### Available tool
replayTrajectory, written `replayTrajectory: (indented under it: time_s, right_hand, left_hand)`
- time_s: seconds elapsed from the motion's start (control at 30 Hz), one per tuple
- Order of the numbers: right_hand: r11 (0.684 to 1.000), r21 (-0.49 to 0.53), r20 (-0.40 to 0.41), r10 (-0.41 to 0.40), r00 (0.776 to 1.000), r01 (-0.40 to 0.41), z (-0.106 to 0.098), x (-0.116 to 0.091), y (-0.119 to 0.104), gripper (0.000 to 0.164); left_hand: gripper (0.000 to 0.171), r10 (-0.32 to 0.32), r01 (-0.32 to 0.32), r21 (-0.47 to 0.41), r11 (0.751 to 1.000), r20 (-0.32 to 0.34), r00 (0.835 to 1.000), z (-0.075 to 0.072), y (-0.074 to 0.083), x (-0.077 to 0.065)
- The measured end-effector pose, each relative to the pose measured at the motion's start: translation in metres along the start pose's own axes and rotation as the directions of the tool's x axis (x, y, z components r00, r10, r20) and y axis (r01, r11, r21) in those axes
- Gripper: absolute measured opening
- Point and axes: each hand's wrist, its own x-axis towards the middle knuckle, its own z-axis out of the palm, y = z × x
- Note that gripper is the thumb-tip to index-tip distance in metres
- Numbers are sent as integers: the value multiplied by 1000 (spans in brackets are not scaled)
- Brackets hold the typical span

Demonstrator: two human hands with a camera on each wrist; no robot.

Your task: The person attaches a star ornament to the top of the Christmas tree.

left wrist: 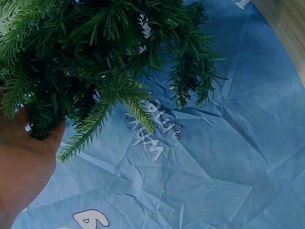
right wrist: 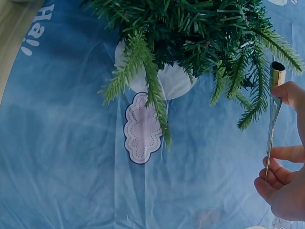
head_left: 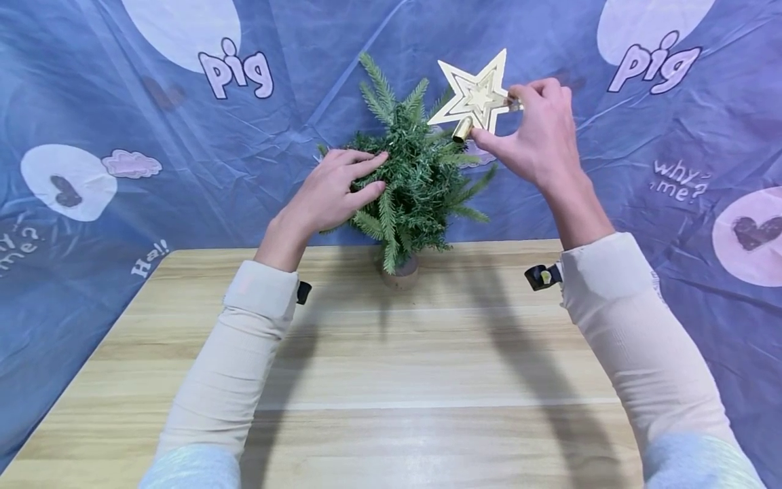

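Note:
A small artificial Christmas tree (head_left: 421,176) stands on a round brownish base (head_left: 402,273) near the table's back edge. My left hand (head_left: 336,187) rests against the tree's left side, its visible fingers and thumb extended over the green branches (left wrist: 95,57). Other fingers of that hand are hidden by foliage. At the tree's upper right, my right hand (head_left: 540,136) pinches a gold star tree topper (head_left: 479,97) by its edge. The topper's short tube (right wrist: 277,72) is near the right thumb and angles downward, apart from the treetop in the head view.
The wooden table (head_left: 379,367) spreads out in front of the tree. Close behind it hangs a wrinkled blue printed cloth (head_left: 318,41). Black straps (head_left: 542,277) show at both wrists, beside the rolled light sleeves.

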Motion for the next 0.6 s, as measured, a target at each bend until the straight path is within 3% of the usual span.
replayTrajectory:
  time_s: [0.6]
  right_hand:
    - [999, 23, -6, 38, 999, -38, 10, 9, -13, 85]
  left_hand:
    - [56, 10, -10, 0, 1000, -12, 1000, 0, 0, 0]
